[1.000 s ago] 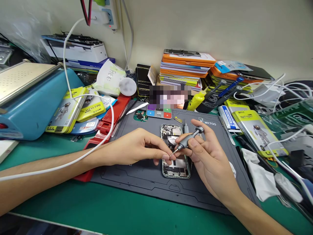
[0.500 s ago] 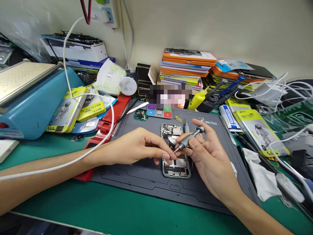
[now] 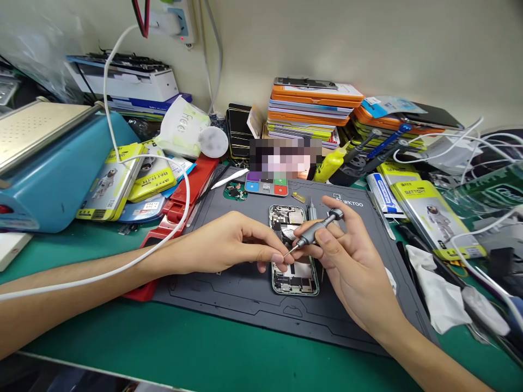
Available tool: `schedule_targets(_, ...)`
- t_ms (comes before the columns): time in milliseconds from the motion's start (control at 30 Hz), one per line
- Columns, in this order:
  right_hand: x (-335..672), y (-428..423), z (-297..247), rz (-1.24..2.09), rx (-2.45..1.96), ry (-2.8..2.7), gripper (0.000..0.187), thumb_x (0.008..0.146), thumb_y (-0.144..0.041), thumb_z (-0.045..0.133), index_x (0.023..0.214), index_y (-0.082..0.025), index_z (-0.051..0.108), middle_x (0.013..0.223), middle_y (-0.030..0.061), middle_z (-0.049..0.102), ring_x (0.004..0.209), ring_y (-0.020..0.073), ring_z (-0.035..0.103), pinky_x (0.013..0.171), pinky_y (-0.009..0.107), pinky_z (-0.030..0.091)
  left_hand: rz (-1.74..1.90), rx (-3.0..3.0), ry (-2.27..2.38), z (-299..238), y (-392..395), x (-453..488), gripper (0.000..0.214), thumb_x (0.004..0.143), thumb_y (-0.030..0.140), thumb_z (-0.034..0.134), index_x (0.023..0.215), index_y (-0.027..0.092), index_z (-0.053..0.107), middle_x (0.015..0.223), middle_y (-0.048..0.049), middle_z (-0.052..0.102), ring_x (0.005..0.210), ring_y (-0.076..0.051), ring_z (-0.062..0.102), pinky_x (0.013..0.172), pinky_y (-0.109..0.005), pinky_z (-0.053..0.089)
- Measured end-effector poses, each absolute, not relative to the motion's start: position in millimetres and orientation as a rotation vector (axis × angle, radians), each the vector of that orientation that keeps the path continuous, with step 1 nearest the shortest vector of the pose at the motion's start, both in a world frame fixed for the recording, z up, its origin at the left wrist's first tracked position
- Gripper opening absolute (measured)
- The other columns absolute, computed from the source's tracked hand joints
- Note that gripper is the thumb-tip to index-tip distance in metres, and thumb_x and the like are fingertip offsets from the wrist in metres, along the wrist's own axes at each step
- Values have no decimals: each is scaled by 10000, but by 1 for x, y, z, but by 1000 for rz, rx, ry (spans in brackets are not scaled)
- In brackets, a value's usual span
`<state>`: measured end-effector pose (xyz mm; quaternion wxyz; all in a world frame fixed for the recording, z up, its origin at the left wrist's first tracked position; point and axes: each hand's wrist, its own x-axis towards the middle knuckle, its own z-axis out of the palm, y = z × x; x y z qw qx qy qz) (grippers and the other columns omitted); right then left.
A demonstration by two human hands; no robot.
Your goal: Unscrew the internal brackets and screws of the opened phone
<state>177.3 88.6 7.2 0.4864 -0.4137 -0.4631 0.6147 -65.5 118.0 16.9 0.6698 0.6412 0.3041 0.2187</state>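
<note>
An opened phone [image 3: 292,275] with bare circuit boards lies upright on the dark grey work mat [image 3: 241,294]. My right hand [image 3: 351,267] grips a small grey precision screwdriver [image 3: 315,231], tilted so its tip points down-left over the phone's middle. My left hand [image 3: 229,245] reaches in from the left, thumb and forefinger pinched together at the screwdriver's tip. What the pinch holds is too small to see.
A colourful screw tray [image 3: 265,188] and a white spudger [image 3: 235,178] lie at the mat's far edge. Stacked phone boxes [image 3: 312,111], yellow battery packs [image 3: 433,215], a blue machine [image 3: 53,163], a white cable [image 3: 180,218] and a red case [image 3: 192,190] crowd the green bench.
Both hands and the screwdriver hold almost still; the view shifted slightly downward.
</note>
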Motion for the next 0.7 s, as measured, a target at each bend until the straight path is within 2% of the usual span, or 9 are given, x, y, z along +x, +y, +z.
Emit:
schedule_targets(500,178,87,6,1480,-1031,-1144,508,1040,-405,715,1477,-375,458,1023,3,781,814,190,796,799,377,707,497,1424,683,22,118,-63,143,999,247,759,1046,170,871,1021,-46,860,822,-131,752,748,-188,594)
schedule_targets(700,178,85,10,1451,-973,-1160,482,1046,-370,716,1458,-383,467,1047,-2,785,732,163,781,778,363,705,495,1377,688,23,118,-61,151,997,250,758,1052,163,869,1027,-54,863,856,-145,768,742,-194,597)
